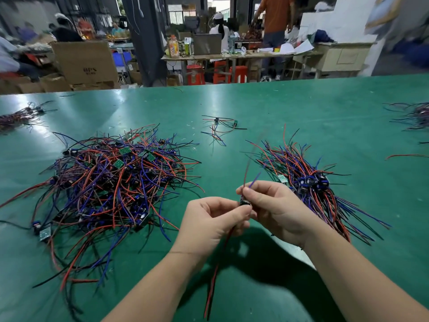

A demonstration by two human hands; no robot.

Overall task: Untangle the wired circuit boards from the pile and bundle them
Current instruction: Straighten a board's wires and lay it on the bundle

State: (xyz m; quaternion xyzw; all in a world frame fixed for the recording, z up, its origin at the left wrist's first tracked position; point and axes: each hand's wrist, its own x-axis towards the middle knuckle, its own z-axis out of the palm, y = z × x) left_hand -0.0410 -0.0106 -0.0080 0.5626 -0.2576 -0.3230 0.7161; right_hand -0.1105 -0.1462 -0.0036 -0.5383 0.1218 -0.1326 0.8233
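Observation:
A big tangled pile of wired circuit boards (pixel 111 182) with red, blue and black leads lies left of centre on the green table (pixel 301 108). To the right lies an aligned bundle (pixel 311 184) with its boards side by side. Between them, above the table, both hands hold one small wired board (pixel 245 202). My left hand (pixel 213 224) pinches its lower end, and red and black leads (pixel 214 275) hang below. My right hand (pixel 274 205) pinches the upper leads, a red and a blue wire sticking up.
One loose wired board (pixel 217 126) lies at the table's centre back. More wire heaps sit at the far left (pixel 21 117) and far right (pixel 415 115). Beyond the table's far edge are cardboard boxes (pixel 86 63), benches, red stools and people.

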